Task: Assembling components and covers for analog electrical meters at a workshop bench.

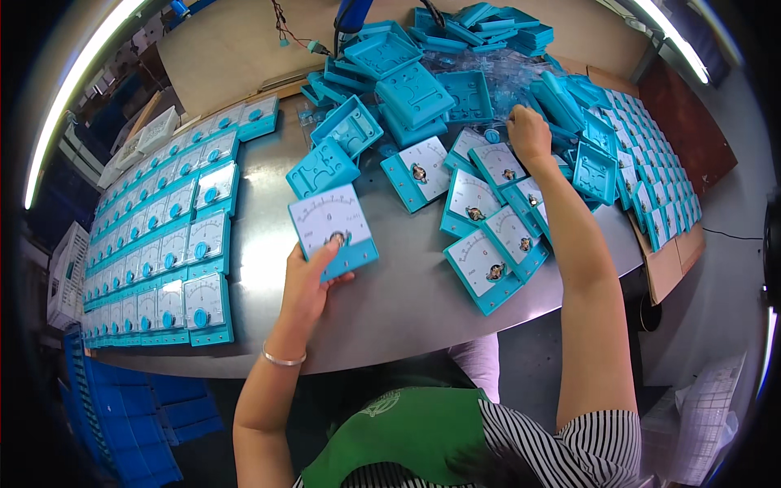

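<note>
My left hand (316,272) grips a meter (332,213) with a white dial and a teal base. The thumb lies on the dial's lower part, by the small metal movement. Farther off, my right hand (530,134) reaches to the edge of a heap of clear plastic covers (508,80). Its fingers are curled together; what they hold, if anything, is hidden. Below that hand, several uncovered meters (473,203) overlap on the metal table (366,317), their coppery movements showing.
Empty teal cases (416,93) are piled at the back, spilling toward the middle. Rows of covered meters with teal knobs (172,244) line the left side. More meters (663,175) stand in rows on cardboard (669,264) at right. A blue tool (351,18) hangs at the top.
</note>
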A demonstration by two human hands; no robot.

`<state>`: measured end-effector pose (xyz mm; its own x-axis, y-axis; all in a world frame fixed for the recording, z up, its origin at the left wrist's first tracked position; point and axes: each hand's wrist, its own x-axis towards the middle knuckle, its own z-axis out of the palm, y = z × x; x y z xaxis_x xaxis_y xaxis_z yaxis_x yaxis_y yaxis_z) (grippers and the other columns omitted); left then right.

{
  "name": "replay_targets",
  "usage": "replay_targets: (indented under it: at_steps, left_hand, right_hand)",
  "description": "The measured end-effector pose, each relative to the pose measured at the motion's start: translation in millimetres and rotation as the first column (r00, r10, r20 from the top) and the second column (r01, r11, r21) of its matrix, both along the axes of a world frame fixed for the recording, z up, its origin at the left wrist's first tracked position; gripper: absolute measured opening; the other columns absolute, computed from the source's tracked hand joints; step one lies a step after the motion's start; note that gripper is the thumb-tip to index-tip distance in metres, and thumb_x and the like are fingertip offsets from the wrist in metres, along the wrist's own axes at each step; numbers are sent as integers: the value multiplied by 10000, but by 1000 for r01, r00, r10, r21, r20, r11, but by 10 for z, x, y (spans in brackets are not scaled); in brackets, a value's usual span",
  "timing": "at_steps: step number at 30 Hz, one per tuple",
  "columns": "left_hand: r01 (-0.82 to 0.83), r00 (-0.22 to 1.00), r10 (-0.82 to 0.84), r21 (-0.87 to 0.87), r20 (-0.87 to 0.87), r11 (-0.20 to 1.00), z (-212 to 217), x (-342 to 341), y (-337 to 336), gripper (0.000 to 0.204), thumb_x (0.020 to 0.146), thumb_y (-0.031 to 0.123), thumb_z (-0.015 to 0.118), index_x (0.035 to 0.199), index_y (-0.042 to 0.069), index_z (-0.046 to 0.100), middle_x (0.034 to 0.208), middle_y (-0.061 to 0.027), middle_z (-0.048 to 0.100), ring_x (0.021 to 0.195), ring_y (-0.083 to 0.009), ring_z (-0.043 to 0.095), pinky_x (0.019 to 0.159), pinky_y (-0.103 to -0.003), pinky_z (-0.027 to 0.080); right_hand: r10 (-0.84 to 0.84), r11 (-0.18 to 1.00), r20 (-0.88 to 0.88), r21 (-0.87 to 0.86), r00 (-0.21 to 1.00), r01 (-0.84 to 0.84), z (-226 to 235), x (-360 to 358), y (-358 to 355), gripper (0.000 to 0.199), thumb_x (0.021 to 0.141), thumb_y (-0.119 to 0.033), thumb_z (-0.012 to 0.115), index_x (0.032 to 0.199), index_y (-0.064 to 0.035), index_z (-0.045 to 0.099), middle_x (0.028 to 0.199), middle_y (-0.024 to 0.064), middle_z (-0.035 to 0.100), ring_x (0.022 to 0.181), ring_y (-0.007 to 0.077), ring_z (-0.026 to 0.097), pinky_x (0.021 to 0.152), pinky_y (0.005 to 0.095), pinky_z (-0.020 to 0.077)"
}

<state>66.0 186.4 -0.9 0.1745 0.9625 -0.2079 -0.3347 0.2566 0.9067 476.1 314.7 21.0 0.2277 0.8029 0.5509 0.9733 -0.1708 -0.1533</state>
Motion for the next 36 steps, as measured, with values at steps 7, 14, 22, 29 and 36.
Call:
replay_targets:
  at_steps: [7,14,22,29,36]
  left_hand:
    - [113,989,-122,106,78,988,-163,-453,-974,290,829,95,657,1074,-35,573,970,-108,639,786,-175,641,656,-308,561]
    - [446,845,-303,268,-441,854,-81,-353,-1287,245,798,35,655,1031,-30,613,987,-68,641,906,-151,596,809,-281,463]
    - [305,907,-204,241,-368,921,-144,-650,-1480,309,763,26,667,1063,-19,608,1017,-124,601,898,-207,619,830,-281,460]
    - [624,699,-20,596,-715,505,-251,-498,-1624,462,631,-19,703,1077,76,633,1348,-161,452,957,-279,649,752,-326,569]
    - [694,507,14,418,-862,586,-398,-298,-1671,388,650,-16,682,1026,73,635,1497,-201,183,954,-333,645,710,-353,569]
  right_hand:
    - [522,843,-484,164,702,-513,561,-932,-729,75,771,-32,651,832,-19,610,784,126,620,681,284,612,609,334,486]
    - [882,469,131,-140,453,-872,143,-1963,-1109,104,791,-45,587,873,-58,526,777,105,534,658,298,575,526,397,442]
    - [743,366,-577,-71,338,-928,755,-2400,-1568,181,737,-87,545,891,8,535,726,86,541,602,154,506,559,298,420]
    - [640,80,-588,-590,495,-804,312,-2474,-1398,287,738,-160,567,952,14,649,895,170,653,865,324,628,769,386,483]
    - [805,332,-218,-606,552,-723,284,-2491,-1703,484,753,-216,679,1193,-49,567,1181,197,557,862,370,622,733,431,503]
